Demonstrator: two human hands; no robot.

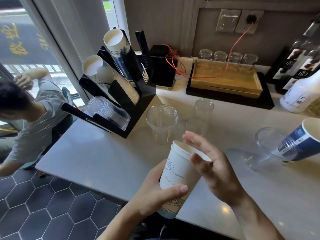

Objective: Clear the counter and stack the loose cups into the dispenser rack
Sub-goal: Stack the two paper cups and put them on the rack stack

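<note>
A white paper cup (178, 177) with a line drawing is held upright above the near edge of a pale counter (97, 153). The left hand (155, 193) is wrapped around its lower half, its grip closed on the cup with the thumb across the front. The right hand (213, 168) rests flat over the cup's rim, fingers straight and spread, its grip open. Two rims are seen at the cup's mouth, one just inside the other.

Behind the cup, a clear plastic cup (161, 123) stands upright on the counter, and a second clear cup (201, 116) stands upside down just right of it. At the far right, a blue paper cup (304, 141) is seen tilted, its base inside a clear cup lying on its side (266, 149).

At the counter's left end stands a black rack (136, 108), with slanted stacks of white paper cups (103, 73) and clear cups (107, 110) in its slots. A wooden tray (225, 80) with upturned glasses sits against the back wall. A seated person (34, 108) is seen at the left.
</note>
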